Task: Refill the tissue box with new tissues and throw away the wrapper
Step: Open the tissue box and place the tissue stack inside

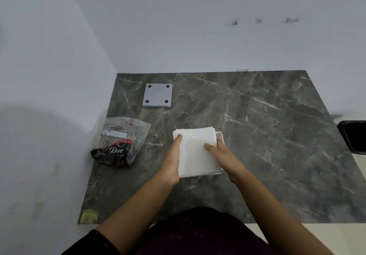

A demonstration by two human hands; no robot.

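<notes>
A white stack of tissues [195,142] lies over the pale tissue box [220,136], of which only the right rim shows. My left hand [172,161] grips the stack's left edge, thumb on top. My right hand [223,156] holds the right side, thumb pressed on the tissues, fingers around the box's edge. The empty clear wrapper [118,141], printed black and red with "Dove", lies crumpled on the counter to the left. The box's white square lid [157,95], with four dark dots, rests flat farther back.
The dark marble counter [267,145] sits in a corner of white walls at the left and back. A black bin [354,136] stands past the counter's right edge. My dark clothing fills the near edge.
</notes>
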